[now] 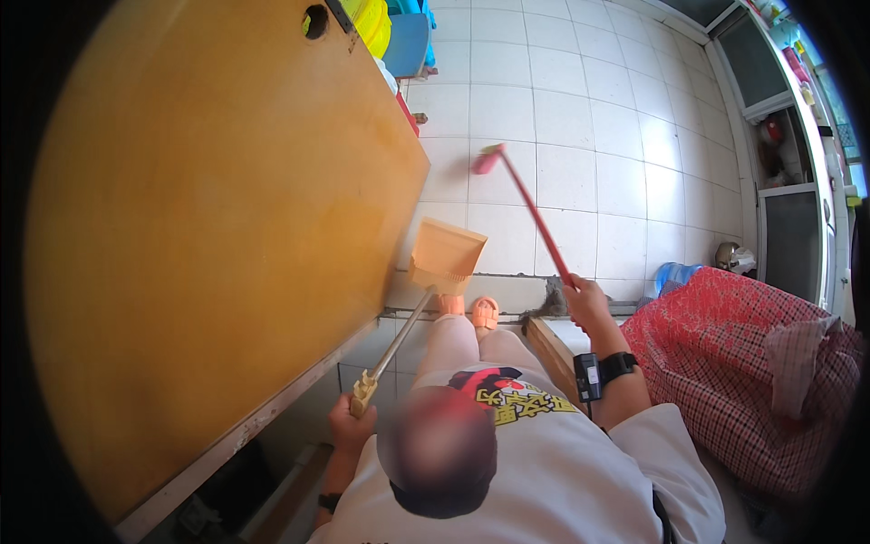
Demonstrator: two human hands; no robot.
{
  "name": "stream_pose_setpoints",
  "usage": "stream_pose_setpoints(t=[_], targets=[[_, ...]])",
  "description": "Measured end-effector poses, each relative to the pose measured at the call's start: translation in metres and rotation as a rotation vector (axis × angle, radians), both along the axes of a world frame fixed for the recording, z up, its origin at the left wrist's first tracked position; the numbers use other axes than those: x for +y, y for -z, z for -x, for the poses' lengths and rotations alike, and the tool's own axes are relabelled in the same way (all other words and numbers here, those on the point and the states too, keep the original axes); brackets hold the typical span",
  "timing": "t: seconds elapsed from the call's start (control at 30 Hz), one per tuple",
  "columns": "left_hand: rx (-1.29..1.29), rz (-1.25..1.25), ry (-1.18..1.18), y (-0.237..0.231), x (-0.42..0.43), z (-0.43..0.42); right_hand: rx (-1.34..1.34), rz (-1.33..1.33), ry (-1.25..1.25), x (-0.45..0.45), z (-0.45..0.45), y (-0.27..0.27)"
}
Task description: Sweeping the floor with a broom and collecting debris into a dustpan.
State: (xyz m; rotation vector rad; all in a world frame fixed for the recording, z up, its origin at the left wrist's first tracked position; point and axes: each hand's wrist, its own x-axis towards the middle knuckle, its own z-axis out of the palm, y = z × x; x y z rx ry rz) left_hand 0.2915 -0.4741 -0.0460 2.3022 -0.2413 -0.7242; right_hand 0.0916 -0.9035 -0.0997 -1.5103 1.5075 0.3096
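My left hand (352,420) grips the upper end of a long-handled dustpan (448,249), whose metal handle slants down to a pale orange pan. The pan rests by the doorway strip, just in front of my feet, and no debris can be made out in it. In my right hand (588,302) is the red stick of a broom (533,211). Its pinkish head (486,160) is blurred and lies over the white floor tiles (564,163), beyond the dustpan and apart from it.
A large wooden door (224,177) takes up the left side. Behind its edge are a blue chair-like piece (408,44) and something yellow (372,26). To the right, a red checked cloth (734,360) covers a bulky thing near a blue plastic bottle (673,273). Cabinets (790,231) line the far right.
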Motion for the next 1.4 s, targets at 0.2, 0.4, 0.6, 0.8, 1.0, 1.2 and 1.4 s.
stream_pose_setpoints(t=[0.2,0.4,0.6,0.8,1.0,1.2,1.4], targets=[[-0.005,-0.024,0.164,-0.011,-0.061,-0.052,0.092,0.139,-0.413,-0.022,-0.042,0.051],[-0.006,-0.017,0.22,0.033,-0.072,-0.095,0.328,0.149,-0.346,-0.063,0.03,0.03],[0.162,-0.023,0.306,0.057,-0.092,-0.147,0.281,0.118,-0.017,-0.095,0.012,-0.025],[0.183,-0.108,0.408,0.117,-0.081,-0.16,0.075,-0.021,-0.012,-0.122,-0.101,-0.01],[0.084,-0.118,0.389,0.091,-0.139,-0.165,0.067,0.067,-0.449,-0.173,-0.17,0.059],[0.397,-0.177,0.191,0.109,-0.159,-0.144,0.251,0.044,-0.533,-0.261,-0.084,0.049],[0.106,-0.236,0.022,0.034,-0.285,-0.129,0.33,-0.017,-0.256,-0.331,0.003,-0.025]])
